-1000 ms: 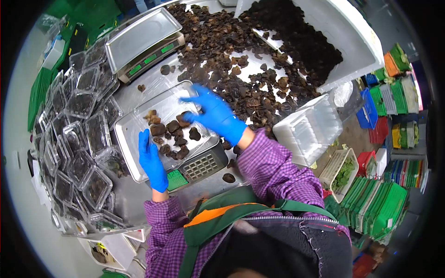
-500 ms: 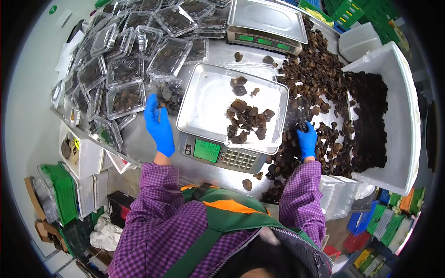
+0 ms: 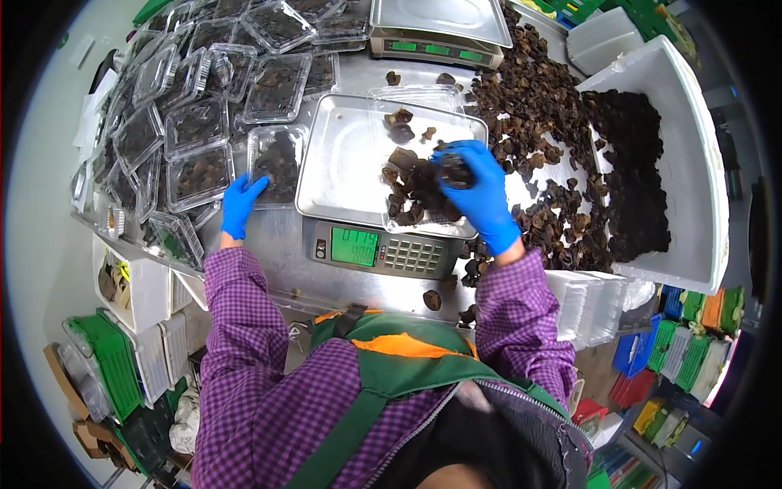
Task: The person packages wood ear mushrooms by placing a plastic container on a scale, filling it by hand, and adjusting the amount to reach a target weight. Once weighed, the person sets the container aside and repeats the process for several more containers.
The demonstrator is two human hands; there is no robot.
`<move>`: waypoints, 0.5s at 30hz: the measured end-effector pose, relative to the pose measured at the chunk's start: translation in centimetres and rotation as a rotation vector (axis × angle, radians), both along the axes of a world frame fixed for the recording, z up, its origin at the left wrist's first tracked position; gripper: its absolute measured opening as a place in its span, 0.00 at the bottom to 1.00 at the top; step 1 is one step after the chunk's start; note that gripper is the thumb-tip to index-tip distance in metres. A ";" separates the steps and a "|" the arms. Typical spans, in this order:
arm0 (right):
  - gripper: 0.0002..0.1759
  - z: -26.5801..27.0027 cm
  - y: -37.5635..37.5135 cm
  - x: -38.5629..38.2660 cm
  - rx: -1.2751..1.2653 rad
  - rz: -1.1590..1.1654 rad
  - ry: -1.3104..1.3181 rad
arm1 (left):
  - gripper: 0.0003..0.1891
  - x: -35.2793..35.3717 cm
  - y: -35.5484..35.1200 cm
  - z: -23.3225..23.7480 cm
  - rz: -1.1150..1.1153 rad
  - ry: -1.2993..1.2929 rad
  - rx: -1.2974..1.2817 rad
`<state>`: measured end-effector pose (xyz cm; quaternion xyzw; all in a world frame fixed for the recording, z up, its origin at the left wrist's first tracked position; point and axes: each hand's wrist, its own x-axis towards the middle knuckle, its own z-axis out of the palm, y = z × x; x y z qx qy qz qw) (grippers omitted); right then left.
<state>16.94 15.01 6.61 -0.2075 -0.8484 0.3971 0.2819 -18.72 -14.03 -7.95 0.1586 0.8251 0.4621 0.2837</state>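
Note:
My right hand (image 3: 482, 196), in a blue glove, is curled around a clump of dark wood ear mushrooms (image 3: 454, 171) above the right side of the weighing scale's metal tray (image 3: 338, 175). Under it, more brown mushroom pieces (image 3: 399, 159) lie in a clear plastic container on that tray. The scale's green display (image 3: 354, 247) is lit. My left hand (image 3: 242, 205), also gloved, has its thumb and fingers apart at the lower left edge of a filled clear container (image 3: 277, 167), left of the scale. The thumb appears to touch it.
Filled clear boxes (image 3: 195, 126) are piled at the left. A second scale (image 3: 436, 49) stands at the back. Loose mushrooms (image 3: 529, 106) spread along the right beside a white foam box (image 3: 688, 155) of dark mushrooms. Stacked clear containers (image 3: 582, 306) stand at the near right.
My right hand has moved left and up from the loose mushrooms to over the scale tray, carrying a clump. My left hand has dropped slightly to the filled container's edge. The view has shifted.

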 end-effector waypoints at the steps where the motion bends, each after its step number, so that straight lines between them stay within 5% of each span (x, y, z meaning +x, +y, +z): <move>1: 0.24 0.0 -0.7 -0.6 0.060 0.043 -0.064 | 0.16 1.1 -0.3 0.5 0.057 0.071 0.123; 6: 0.32 -0.2 -1.8 -0.8 0.205 0.111 -0.250 | 0.12 2.9 -6.7 0.1 0.154 0.106 -0.020; 8: 0.33 0.4 -1.3 0.5 0.017 0.116 -0.162 | 0.11 4.4 -8.6 1.9 0.210 0.027 -0.014; 11: 0.26 -1.0 -0.2 1.9 -0.133 0.020 -0.019 | 0.14 4.2 -11.8 1.9 0.227 0.020 0.036; 15: 0.20 -1.8 0.1 3.8 -0.319 -0.127 0.138 | 0.17 5.0 -11.5 3.0 0.345 0.390 0.015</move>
